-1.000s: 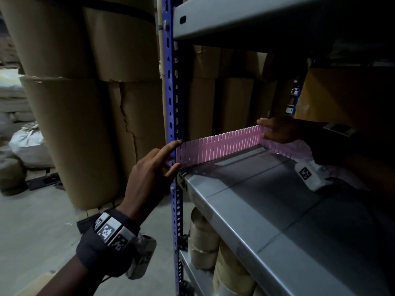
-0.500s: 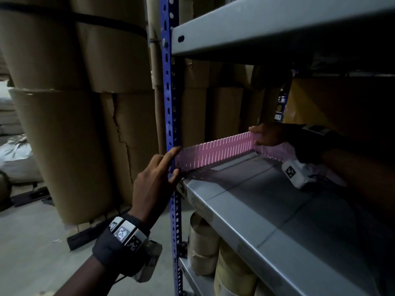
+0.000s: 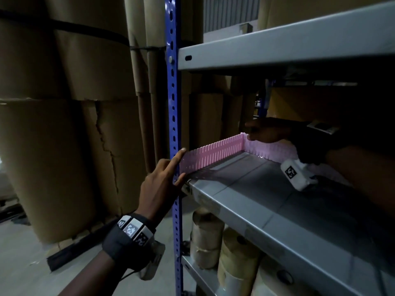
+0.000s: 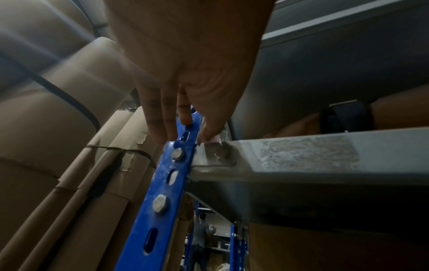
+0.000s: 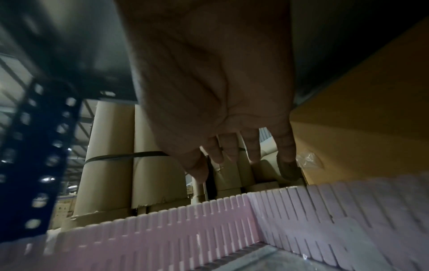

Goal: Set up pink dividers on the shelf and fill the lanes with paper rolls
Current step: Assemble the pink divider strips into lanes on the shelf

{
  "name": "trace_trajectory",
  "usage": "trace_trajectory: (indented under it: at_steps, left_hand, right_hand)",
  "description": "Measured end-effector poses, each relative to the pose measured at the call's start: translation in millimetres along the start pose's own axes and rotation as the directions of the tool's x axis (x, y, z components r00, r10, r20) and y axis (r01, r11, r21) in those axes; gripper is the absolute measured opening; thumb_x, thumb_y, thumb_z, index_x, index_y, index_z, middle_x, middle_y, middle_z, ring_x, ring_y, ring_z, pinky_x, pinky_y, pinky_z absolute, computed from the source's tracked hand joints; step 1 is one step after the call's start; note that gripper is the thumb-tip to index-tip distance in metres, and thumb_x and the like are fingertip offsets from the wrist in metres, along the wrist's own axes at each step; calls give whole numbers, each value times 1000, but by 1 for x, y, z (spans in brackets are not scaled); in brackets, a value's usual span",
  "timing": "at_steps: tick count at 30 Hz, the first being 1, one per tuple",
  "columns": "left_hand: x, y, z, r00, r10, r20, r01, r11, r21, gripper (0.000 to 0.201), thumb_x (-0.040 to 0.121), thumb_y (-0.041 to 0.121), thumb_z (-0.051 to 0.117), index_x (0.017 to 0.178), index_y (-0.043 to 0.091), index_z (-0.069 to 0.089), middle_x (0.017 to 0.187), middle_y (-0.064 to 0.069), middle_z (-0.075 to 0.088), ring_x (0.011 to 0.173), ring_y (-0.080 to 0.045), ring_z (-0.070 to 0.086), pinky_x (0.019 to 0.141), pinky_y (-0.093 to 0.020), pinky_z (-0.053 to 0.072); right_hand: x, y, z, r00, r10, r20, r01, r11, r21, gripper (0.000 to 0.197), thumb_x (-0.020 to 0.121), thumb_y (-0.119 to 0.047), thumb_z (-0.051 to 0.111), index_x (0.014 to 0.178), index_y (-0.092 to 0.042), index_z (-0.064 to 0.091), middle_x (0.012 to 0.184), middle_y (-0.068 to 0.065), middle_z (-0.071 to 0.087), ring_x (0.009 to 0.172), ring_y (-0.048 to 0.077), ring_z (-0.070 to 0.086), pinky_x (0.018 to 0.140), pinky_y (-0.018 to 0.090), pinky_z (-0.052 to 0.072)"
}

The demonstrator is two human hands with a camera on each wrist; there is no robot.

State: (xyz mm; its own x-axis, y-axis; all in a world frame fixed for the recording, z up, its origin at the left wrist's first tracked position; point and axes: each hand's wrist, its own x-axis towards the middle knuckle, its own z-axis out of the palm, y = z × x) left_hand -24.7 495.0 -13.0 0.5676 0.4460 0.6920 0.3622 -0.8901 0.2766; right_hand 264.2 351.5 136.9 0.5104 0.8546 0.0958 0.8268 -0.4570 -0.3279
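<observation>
A slotted pink divider (image 3: 213,154) stands upright along the left edge of the grey metal shelf (image 3: 256,193). At the far corner it meets a second pink divider (image 3: 269,150) that runs along the back. My left hand (image 3: 171,171) is at the near end by the blue upright (image 3: 173,92). Its straight index finger touches the divider's top and its thumb is by the base. My right hand (image 3: 265,131) is over the far corner. In the right wrist view its fingers (image 5: 232,146) spread loosely just above the corner joint (image 5: 250,201), holding nothing. Brown paper rolls (image 3: 205,236) stand on the shelf below.
Tall brown cardboard rolls (image 3: 64,124) strapped with black bands stand on the floor left of the rack. Another grey shelf (image 3: 277,48) hangs close overhead. An orange-brown box (image 3: 310,103) fills the dark back right of the shelf.
Both hands stay at the two ends of the side divider. Only the head view has shifted slightly.
</observation>
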Motion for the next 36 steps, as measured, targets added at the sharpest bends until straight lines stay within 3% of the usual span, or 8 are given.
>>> trace_trajectory:
  at_steps: [3, 9, 11, 15, 18, 22, 32, 36]
  left_hand:
    - [-3, 5, -12, 1000, -8, 15, 8, 999, -41, 85, 93, 38, 65, 159, 40, 11, 126, -7, 54, 84, -14, 59, 64, -27, 53]
    - [-29, 41, -50, 995, 68, -78, -86, 964, -253, 79, 90, 28, 72, 156, 24, 30, 144, -11, 46, 121, -26, 56, 90, -33, 48]
    - [-45, 61, -56, 986, 103, -128, -146, 910, -388, 68, 89, 23, 74, 149, 18, 43, 137, -10, 55, 117, -27, 60, 93, -39, 53]
    - [-83, 108, -56, 983, 136, -125, -184, 768, -613, 39, 91, 33, 66, 126, 14, 64, 108, -5, 69, 87, -23, 70, 73, -47, 59]
    - [-112, 147, -56, 974, 207, -94, -212, 682, -700, 29, 92, 34, 64, 113, 14, 70, 95, -1, 72, 77, -20, 71, 66, -44, 58]
    - [-134, 205, -60, 948, 312, -71, -259, 617, -744, 25, 92, 33, 64, 105, 16, 74, 92, 5, 73, 74, -9, 70, 63, -37, 58]
    - [-179, 362, -78, 851, 516, -99, -346, 408, -845, 33, 92, 44, 55, 104, 18, 73, 94, 8, 71, 79, -6, 66, 61, -29, 58]
    - [-203, 438, -81, 800, 588, -117, -409, 393, -824, 25, 91, 35, 64, 103, 16, 74, 97, 5, 74, 81, -5, 65, 69, -17, 51]
  right_hand:
    - [-33, -16, -1, 989, -133, -69, 123, 983, -138, 41, 93, -33, 59, 119, -1, 58, 116, 16, 61, 111, 11, 59, 88, 33, 42]
    - [-120, -33, -6, 987, -48, -153, -2, 951, -309, 47, 90, -42, 58, 127, -14, 59, 129, 7, 62, 113, 24, 59, 99, 39, 46]
    - [-160, -32, -5, 982, 31, -186, -75, 969, -235, 51, 86, -45, 60, 129, -17, 58, 125, 2, 64, 106, 19, 61, 92, 30, 49]
    - [-245, -32, -5, 965, 128, -227, -165, 975, -152, 37, 87, -42, 62, 112, -15, 69, 100, -4, 72, 78, 6, 66, 64, 17, 50]
    - [-313, -28, -7, 939, 195, -284, -246, 957, -154, 29, 85, -44, 65, 102, -22, 73, 90, -10, 72, 78, 2, 67, 74, 29, 57]
    - [-402, -20, -12, 872, 287, -395, -352, 931, -100, 19, 84, -48, 64, 91, -32, 72, 72, -24, 69, 68, -9, 64, 63, 25, 55]
    - [-605, 58, -45, 633, 460, -623, -482, 864, 149, 16, 89, -28, 64, 79, -21, 73, 64, -3, 71, 50, 11, 65, 49, 27, 52]
    - [-661, 112, -44, 600, 513, -615, -555, 820, 142, 14, 86, -25, 65, 79, -19, 74, 67, -4, 72, 61, 11, 67, 61, 35, 54]
